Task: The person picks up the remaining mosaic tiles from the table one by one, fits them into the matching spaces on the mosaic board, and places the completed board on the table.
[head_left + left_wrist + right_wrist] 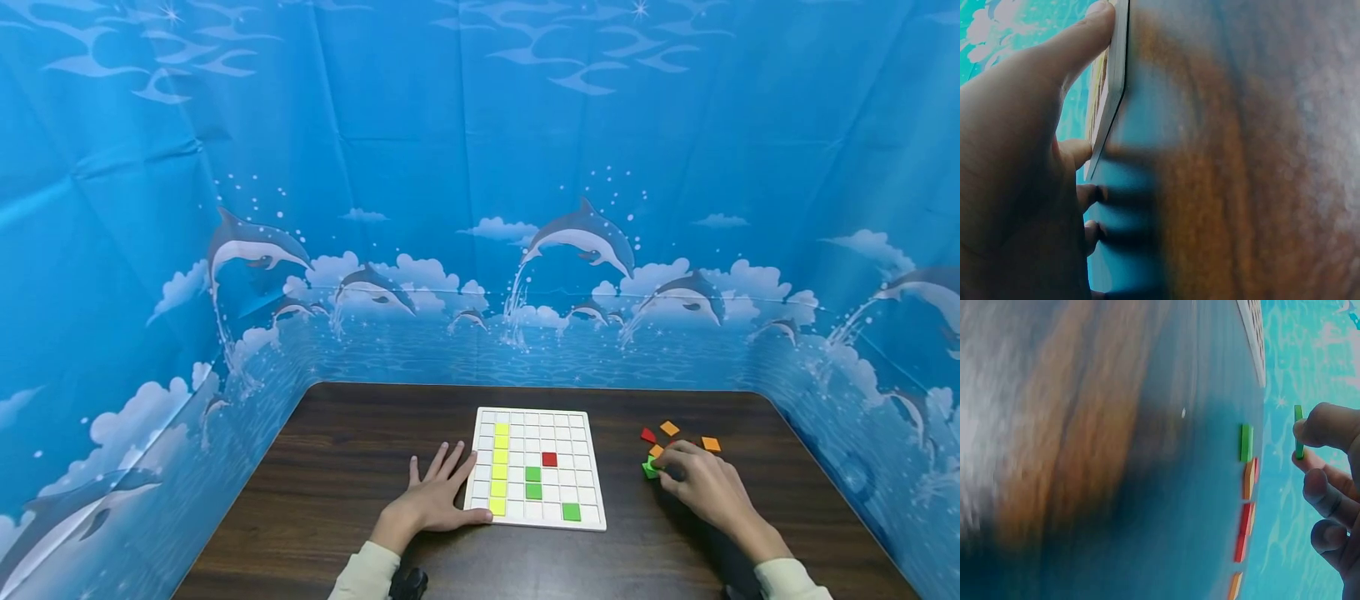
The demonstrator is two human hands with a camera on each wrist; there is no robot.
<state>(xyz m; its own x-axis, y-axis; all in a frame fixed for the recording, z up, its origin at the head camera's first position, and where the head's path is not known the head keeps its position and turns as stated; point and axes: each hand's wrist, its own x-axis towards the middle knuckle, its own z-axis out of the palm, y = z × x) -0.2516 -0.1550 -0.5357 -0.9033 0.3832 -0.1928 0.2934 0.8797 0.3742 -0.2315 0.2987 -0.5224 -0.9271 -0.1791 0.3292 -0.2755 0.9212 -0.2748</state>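
A white gridded board (555,478) lies on the table, with a column of yellow tiles (498,457), a red tile (550,459) and three green tiles (533,492) in its cells. My left hand (435,500) rests at the board's left side with spread fingers. Its thumb lies on the near left corner, and the index fingertip touches the left edge. Off to the right, my right hand (708,487) pinches a green square tile (1298,414) between thumb and index finger, above the table. Below it another green tile (1246,444) lies on the tabletop.
Loose orange tiles (670,428) and red tiles (648,435) lie scattered around the right hand, some partly hidden by it. The dark wooden table (345,450) has a blue dolphin-print curtain (465,167) behind it and at both sides.
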